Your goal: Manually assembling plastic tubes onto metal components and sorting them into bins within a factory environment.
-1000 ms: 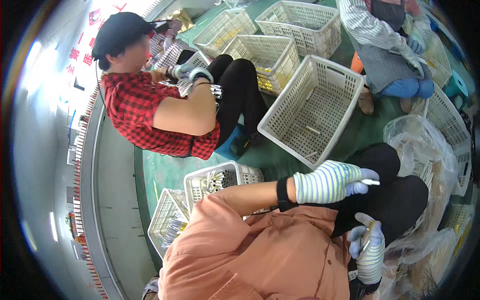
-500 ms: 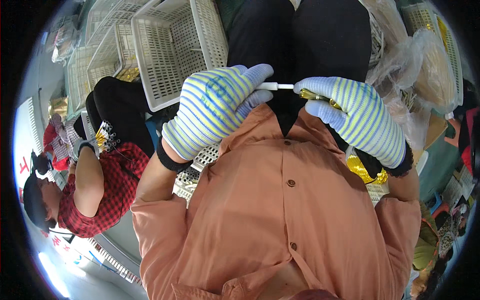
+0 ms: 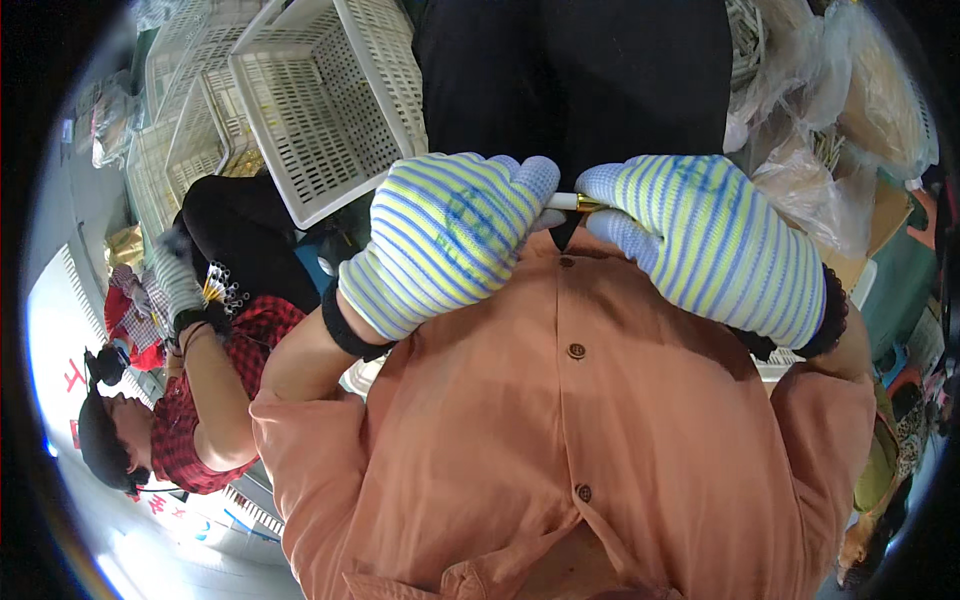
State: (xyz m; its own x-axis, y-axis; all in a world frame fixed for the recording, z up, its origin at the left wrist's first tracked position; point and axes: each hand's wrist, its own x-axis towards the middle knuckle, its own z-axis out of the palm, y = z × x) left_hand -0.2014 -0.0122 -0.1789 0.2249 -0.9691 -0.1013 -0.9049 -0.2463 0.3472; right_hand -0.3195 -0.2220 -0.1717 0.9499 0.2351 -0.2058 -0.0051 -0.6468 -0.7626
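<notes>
My left hand (image 3: 450,245), in a blue-and-yellow striped knit glove, is closed around a slim white tube (image 3: 563,201), most of which its fingers hide. Facing it, my right hand (image 3: 715,235) in a matching glove pinches a shiny gold tube piece (image 3: 588,203) between thumb and fingers. The gold piece lies in line with the white tube and meets its right end in front of my lap. How far one sits inside the other I cannot tell.
A white perforated plastic crate (image 3: 240,90) stands beyond my left hand, with more crates behind it. Clear plastic bags (image 3: 880,100) are at the far right. A co-worker in a red checked shirt (image 3: 205,450) sits at left, near a bundle of thin sticks (image 3: 222,290).
My hands have come closer together. The thin white rod between them no longer shows, and the gold piece now meets the white tube. The co-worker's gloved hand has moved up.
</notes>
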